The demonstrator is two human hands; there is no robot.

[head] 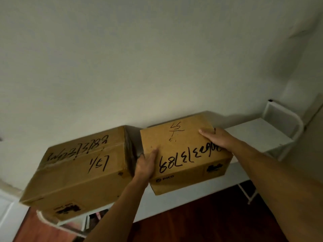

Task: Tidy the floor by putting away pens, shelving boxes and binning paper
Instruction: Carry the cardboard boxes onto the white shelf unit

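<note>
At the left, a taped cardboard box (80,170) with black handwriting sits on a white shelf (257,131) against the pale wall (139,58), its near end overhanging the front edge. Just beside it, with a narrow gap between, sits a second box (185,154) printed "PICO". The left hand (146,165) grips that second box at its near left corner, thumb on top. The right hand (215,138) lies flat across its top right edge, fingers spread. Further right the shelf is bare, ending at a white wire frame (286,117).
</note>
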